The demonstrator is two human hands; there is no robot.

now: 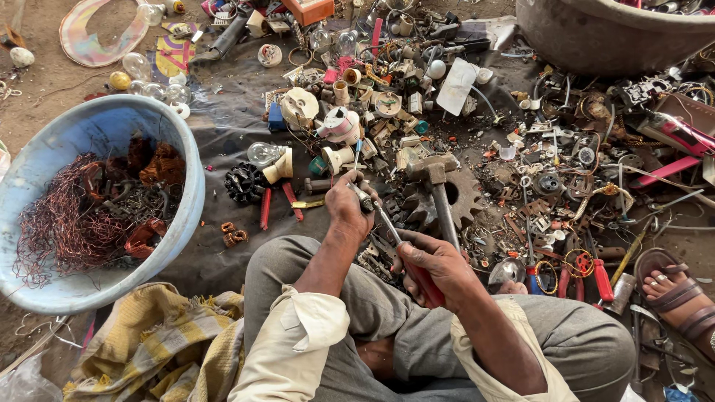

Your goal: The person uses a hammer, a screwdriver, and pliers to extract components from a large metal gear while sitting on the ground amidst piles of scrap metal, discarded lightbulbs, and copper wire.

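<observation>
My left hand [347, 207] grips a small metal part [363, 197] above my knees. My right hand [432, 264] is closed on the red handle of a screwdriver [390, 225], whose metal shaft runs up and left to that part. Just beyond my hands lies a hammer [438, 190] with its head resting on a large rusty gear [456, 195]. My grey trousers and rolled cream sleeves fill the bottom of the view.
A pale blue basin [192, 160] with copper wire and coils sits at the left. Scattered scrap, bulbs [262, 154] and plastic bits cover the dark sheet ahead. A grey tub [596, 37] stands top right. A sandalled foot [674, 286] is at the right, and a yellow cloth [160, 346] lies bottom left.
</observation>
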